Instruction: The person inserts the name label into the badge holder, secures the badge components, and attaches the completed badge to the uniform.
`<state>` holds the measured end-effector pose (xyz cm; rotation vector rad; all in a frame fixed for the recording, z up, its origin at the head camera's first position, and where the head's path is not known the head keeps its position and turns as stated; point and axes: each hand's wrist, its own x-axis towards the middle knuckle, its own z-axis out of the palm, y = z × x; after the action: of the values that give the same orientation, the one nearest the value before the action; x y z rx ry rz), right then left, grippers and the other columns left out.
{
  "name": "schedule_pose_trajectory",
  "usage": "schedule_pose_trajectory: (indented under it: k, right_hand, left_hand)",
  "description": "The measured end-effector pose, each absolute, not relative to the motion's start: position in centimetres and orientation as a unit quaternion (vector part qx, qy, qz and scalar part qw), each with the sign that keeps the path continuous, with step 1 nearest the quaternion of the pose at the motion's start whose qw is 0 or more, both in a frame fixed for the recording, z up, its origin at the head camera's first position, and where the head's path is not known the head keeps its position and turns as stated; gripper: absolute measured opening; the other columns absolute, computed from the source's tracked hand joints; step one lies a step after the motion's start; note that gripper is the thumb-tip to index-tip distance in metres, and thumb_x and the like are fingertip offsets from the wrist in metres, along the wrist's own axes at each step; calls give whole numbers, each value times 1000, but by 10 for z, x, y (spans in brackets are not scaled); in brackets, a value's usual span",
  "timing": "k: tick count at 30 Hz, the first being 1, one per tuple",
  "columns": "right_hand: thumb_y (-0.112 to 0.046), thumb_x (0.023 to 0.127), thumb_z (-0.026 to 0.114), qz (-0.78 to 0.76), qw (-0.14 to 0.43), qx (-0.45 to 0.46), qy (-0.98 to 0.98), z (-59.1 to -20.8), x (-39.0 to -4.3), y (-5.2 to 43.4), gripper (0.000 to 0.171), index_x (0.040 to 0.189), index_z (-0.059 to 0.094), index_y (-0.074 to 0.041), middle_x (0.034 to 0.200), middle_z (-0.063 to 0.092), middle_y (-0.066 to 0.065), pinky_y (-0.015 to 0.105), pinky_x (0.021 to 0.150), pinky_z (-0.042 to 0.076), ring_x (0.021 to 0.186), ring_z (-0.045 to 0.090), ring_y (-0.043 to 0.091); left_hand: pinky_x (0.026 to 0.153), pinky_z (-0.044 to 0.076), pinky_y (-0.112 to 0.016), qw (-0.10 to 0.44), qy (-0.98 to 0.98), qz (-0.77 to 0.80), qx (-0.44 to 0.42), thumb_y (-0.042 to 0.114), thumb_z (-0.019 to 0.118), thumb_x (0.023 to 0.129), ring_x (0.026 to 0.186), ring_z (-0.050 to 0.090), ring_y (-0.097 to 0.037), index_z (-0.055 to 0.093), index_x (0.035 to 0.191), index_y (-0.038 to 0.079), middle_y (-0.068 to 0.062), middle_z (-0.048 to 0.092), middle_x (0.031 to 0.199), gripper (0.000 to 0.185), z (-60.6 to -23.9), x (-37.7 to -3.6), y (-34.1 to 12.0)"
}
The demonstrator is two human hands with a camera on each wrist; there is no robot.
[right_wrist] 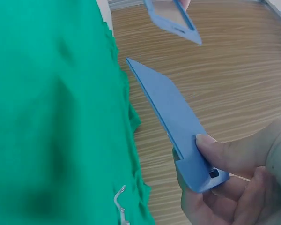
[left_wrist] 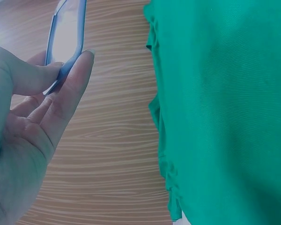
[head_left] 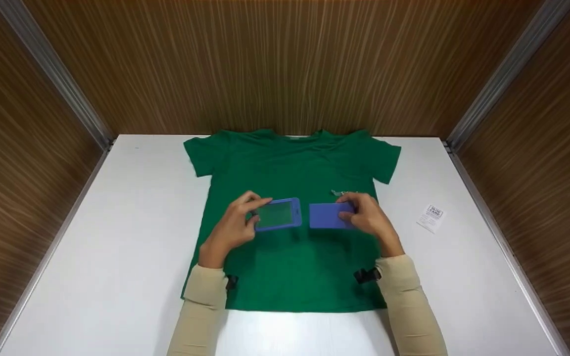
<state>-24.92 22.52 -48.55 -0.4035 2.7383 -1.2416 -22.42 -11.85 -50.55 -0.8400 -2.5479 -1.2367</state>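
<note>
My left hand [head_left: 233,225] pinches a blue badge-holder frame [head_left: 297,212] with a clear window by its left end. Through the window shows green cloth in the head view. In the left wrist view the thumb and fingers grip the lower end of this frame [left_wrist: 81,33]. My right hand [head_left: 368,213] holds a flat blue badge-holder panel [head_left: 323,216] by its right end. A small slot and a thicker end show on the panel [right_wrist: 166,101] in the right wrist view. The two pieces are apart, facing end to end above a green T-shirt [head_left: 285,277].
The T-shirt lies spread on the white table [head_left: 117,237]. A small silver clip [head_left: 338,193] rests on it, just beyond my right hand. To the right lies a white printed card [head_left: 431,218]. Wood-grain panels [head_left: 285,64] stand at the back and both sides.
</note>
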Motion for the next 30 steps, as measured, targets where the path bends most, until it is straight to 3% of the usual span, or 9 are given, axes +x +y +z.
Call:
schedule_pose_trajectory:
  k: [5, 14, 30]
  right_hand:
    - [3, 95, 66, -395, 65, -118, 909, -492, -254, 228, 23, 117, 71, 3, 116, 68, 27, 41, 83, 52, 93, 61, 30]
    - [2, 94, 66, -383, 83, -100, 914, -502, -260, 229, 23, 117, 72, 3, 113, 69, 27, 48, 90, 53, 95, 60, 30]
    - [2, 93, 68, -385, 94, -91, 914, -514, -263, 227, 23, 116, 72, 4, 113, 70, 25, 48, 90, 52, 94, 58, 28]
  left_hand:
    - [81, 52, -54, 93, -859, -416, -283, -14, 57, 95, 94, 57, -29, 65, 139, 6, -18, 61, 118, 49, -505, -226, -118]
    - [82, 51, -56, 83, -857, -422, -284, -15, 57, 95, 94, 56, -30, 65, 139, 5, -20, 61, 118, 50, -505, -228, -118]
    - [78, 50, -52, 81, -861, -415, -284, -15, 55, 95, 91, 56, -28, 65, 139, 6, -19, 62, 117, 50, -505, -226, -119]
